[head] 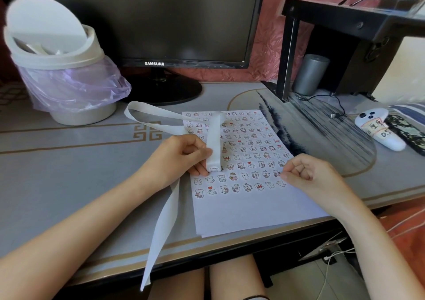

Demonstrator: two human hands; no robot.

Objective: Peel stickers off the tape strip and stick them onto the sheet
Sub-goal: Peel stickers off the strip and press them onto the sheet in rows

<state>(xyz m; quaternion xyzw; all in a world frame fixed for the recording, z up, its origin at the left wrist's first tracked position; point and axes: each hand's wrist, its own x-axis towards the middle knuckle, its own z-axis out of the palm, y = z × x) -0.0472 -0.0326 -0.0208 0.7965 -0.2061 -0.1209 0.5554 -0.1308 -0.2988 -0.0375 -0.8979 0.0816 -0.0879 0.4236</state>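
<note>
Left hand (181, 159) fingers curl around tape strip (213, 136) at frame centre; right hand (308, 173) fingers curled on sheet (253, 214), contents indeterminable.

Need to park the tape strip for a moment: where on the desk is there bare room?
Widest free patch: the desk left of the sheet, between the trash bin and the near edge. The sheet's bottom margin below the last sticker row is bare too. Crowded: right side, with the controller, cable and black stand.
</note>
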